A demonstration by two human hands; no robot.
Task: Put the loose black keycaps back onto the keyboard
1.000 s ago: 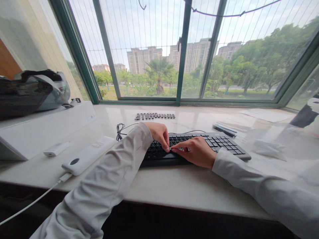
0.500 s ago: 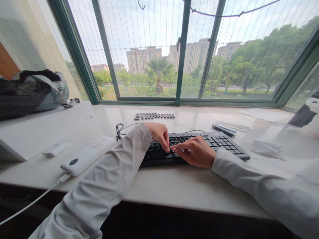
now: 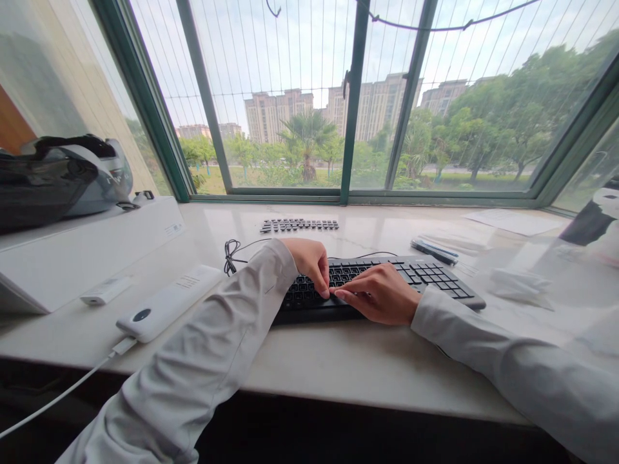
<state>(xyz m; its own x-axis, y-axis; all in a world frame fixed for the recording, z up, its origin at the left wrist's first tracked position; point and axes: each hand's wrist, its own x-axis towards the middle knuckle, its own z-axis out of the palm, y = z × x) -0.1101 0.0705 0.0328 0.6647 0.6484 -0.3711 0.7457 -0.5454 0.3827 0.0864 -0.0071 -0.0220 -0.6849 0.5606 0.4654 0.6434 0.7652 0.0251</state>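
Note:
A black keyboard [image 3: 314, 314] lies on the pale stone ledge, and its left and middle part shows bare key sockets. Caps still cover its right side and number pad. My left hand [image 3: 311, 263] bends down over the lower rows, thumb and fingers pinched together. From the right, my right hand [image 3: 382, 295] reaches in with index finger and thumb closed, their tips meeting the left fingertips at the front rows. Whatever sits between the fingertips is too small to make out. Behind the keyboard, loose black keycaps [image 3: 300, 225] lie in rows.
To the left are a white power bank [image 3: 169, 306] with a plugged cable, a small white device [image 3: 107, 290] and a white box [image 3: 91, 248] bearing a dark bag. Coiled black cable [image 3: 232, 256] lies behind my left sleeve. Pens [image 3: 434, 252] and crumpled plastic [image 3: 517, 283] are at right.
My right fingertips have shifted very slightly at the front key rows. Otherwise both hands hold nearly the same place, and the keyboard has not moved.

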